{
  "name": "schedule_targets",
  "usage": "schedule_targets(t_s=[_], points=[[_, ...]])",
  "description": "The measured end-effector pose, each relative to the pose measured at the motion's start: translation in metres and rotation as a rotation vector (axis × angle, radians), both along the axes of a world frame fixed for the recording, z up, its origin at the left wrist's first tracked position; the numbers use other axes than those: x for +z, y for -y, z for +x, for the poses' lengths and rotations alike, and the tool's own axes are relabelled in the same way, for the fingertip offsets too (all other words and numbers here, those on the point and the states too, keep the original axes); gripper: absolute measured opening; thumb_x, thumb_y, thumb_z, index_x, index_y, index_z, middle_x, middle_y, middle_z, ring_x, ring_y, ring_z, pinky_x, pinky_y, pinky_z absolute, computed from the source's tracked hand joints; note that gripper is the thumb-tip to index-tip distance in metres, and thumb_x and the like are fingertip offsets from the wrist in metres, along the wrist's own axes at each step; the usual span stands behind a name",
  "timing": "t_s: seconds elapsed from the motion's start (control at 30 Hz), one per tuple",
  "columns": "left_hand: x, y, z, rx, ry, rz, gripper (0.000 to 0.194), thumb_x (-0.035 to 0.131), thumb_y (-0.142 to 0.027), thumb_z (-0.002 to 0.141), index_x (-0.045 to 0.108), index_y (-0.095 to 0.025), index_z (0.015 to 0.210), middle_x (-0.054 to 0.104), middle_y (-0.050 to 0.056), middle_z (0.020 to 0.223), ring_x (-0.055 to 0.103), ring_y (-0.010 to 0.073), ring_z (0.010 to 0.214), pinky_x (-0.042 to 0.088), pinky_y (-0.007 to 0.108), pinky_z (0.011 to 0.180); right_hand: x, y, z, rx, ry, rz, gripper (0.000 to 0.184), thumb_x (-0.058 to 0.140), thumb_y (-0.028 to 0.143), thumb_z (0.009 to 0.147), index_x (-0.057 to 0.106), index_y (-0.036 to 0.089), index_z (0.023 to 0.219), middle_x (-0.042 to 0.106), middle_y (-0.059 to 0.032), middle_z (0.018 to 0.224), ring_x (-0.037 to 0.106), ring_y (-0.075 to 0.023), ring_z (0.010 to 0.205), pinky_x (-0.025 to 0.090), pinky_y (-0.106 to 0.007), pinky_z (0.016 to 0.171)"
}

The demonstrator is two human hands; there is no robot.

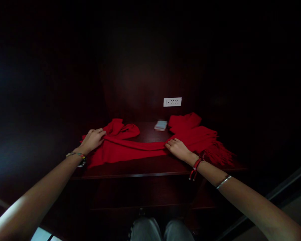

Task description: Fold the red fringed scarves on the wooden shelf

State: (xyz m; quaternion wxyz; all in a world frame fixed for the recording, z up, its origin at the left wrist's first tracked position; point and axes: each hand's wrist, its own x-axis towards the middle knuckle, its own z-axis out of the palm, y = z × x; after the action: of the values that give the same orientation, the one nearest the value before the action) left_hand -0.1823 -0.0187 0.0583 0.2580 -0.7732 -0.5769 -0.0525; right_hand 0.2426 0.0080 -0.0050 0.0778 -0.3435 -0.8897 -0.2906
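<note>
1. From where I stand, both of the person's hands are on a fringed red cloth (137,154) laid along a dark shelf (150,170).
2. The left hand (92,139) has its fingers curled over the cloth's upper edge; a loose, rumpled bundle of it sits just beyond and to the right of those fingers.
3. The right hand (178,149) is closed on the same edge, knuckles up, thumb hidden from me.
4. Between the two hands the cloth runs as a narrow rolled fold, with a flatter strip below it, nearer the person.
5. Past the right hand, the cloth spreads in a heap, its fringe (222,154) fanning out to the right.
6. Beyond the right hand, slightly to its left, lies a small pale item (161,125), too blurred to make out.
7. Farther back, above that hand, a white socket panel (172,102) is fixed to the dark wall.
</note>
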Motion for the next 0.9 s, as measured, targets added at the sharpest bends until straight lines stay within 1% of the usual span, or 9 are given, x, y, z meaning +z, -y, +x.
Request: schedule_targets(t_s=[0.07, 0.13, 0.37, 0.47, 0.57, 0.63, 0.7, 0.8, 0.9], points=[[0.012, 0.002, 0.001, 0.012, -0.015, 0.09, 0.024, 0.038, -0.02, 0.076, 0.055, -0.018, 0.092, 0.054, 0.009, 0.099, 0.05, 0.0231, 0.094, 0.033, 0.037, 0.084, 0.008, -0.002, 0.0, -0.037, -0.021, 0.016, 0.014, 0.043, 0.011, 0.082, 0.057, 0.013, 0.085, 0.061, -0.0096, 0.08, 0.052, -0.0192, 0.077, 0.03, -0.03, 0.07], [0.012, 0.006, -0.004, 0.012, -0.034, 0.058, 0.026, 0.04, -0.018, 0.073, 0.055, -0.018, 0.095, 0.054, 0.009, 0.1, 0.049, 0.0233, 0.096, 0.034, 0.037, 0.083, 0.012, -0.004, 0.004, -0.066, -0.04, 0.028, 0.014, 0.043, 0.011, 0.082, 0.057, 0.013, 0.084, 0.061, -0.0098, 0.08, 0.053, -0.0196, 0.077, 0.03, -0.03, 0.07], [-0.024, 0.027, -0.037, 0.238, -0.073, -0.087, 0.035, 0.039, -0.012, 0.072, 0.057, -0.019, 0.101, 0.055, 0.011, 0.101, 0.052, 0.0234, 0.092, 0.04, 0.032, 0.075, -0.012, -0.007, 0.019, 0.045, 0.031, -0.02, 0.014, 0.044, 0.01, 0.082, 0.057, 0.015, 0.082, 0.062, -0.0077, 0.081, 0.054, -0.0178, 0.077, 0.031, -0.029, 0.07], [-0.015, 0.03, -0.036, 0.313, -0.086, -0.053, 0.035, 0.041, -0.013, 0.073, 0.058, -0.02, 0.102, 0.053, 0.013, 0.108, 0.048, 0.0272, 0.1, 0.039, 0.037, 0.078, -0.018, -0.01, 0.023, 0.055, 0.014, -0.019, 0.014, 0.044, 0.01, 0.082, 0.057, 0.014, 0.082, 0.062, -0.0079, 0.08, 0.054, -0.0171, 0.076, 0.031, -0.029, 0.071], [-0.006, 0.027, -0.016, 0.379, -0.077, -0.098, 0.042, 0.048, -0.015, 0.069, 0.056, -0.022, 0.11, 0.048, 0.015, 0.118, 0.04, 0.0335, 0.11, 0.034, 0.047, 0.083, -0.019, -0.012, 0.026, 0.058, -0.008, -0.026, 0.014, 0.044, 0.011, 0.082, 0.058, 0.014, 0.082, 0.062, -0.008, 0.08, 0.054, -0.0167, 0.076, 0.031, -0.029, 0.072], [-0.008, 0.024, 0.01, 0.315, -0.058, -0.231, 0.053, 0.053, -0.017, 0.066, 0.049, -0.023, 0.119, 0.043, 0.015, 0.125, 0.037, 0.0343, 0.114, 0.032, 0.048, 0.086, -0.018, -0.011, 0.027, 0.062, -0.009, -0.037, 0.014, 0.045, 0.011, 0.082, 0.058, 0.014, 0.082, 0.061, -0.0075, 0.081, 0.053, -0.0166, 0.077, 0.031, -0.029, 0.073], [-0.015, 0.02, 0.04, 0.116, -0.056, -0.341, 0.057, 0.053, -0.018, 0.068, 0.044, -0.023, 0.124, 0.041, 0.013, 0.128, 0.039, 0.0302, 0.114, 0.033, 0.043, 0.089, -0.018, -0.009, 0.026, 0.058, -0.008, -0.038, 0.013, 0.045, 0.012, 0.082, 0.058, 0.015, 0.084, 0.061, -0.0071, 0.082, 0.053, -0.0169, 0.078, 0.031, -0.029, 0.074], [-0.031, 0.013, 0.08, -0.145, -0.096, -0.354, 0.041, 0.044, -0.015, 0.076, 0.05, -0.019, 0.116, 0.051, 0.012, 0.116, 0.05, 0.0229, 0.102, 0.038, 0.034, 0.085, -0.016, -0.005, 0.025, 0.045, -0.004, -0.035, 0.012, 0.046, 0.014, 0.082, 0.057, 0.015, 0.085, 0.061, -0.0069, 0.083, 0.053, -0.0173, 0.079, 0.031, -0.029, 0.074], [-0.042, 0.005, 0.097, -0.189, -0.114, -0.289, 0.03, 0.037, -0.011, 0.079, 0.058, -0.018, 0.099, 0.059, 0.011, 0.097, 0.057, 0.0211, 0.087, 0.042, 0.033, 0.077, -0.014, -0.002, 0.026, 0.007, -0.023, -0.028, 0.012, 0.045, 0.013, 0.082, 0.057, 0.015, 0.085, 0.061, -0.0069, 0.082, 0.053, -0.0172, 0.077, 0.032, -0.029, 0.074]])
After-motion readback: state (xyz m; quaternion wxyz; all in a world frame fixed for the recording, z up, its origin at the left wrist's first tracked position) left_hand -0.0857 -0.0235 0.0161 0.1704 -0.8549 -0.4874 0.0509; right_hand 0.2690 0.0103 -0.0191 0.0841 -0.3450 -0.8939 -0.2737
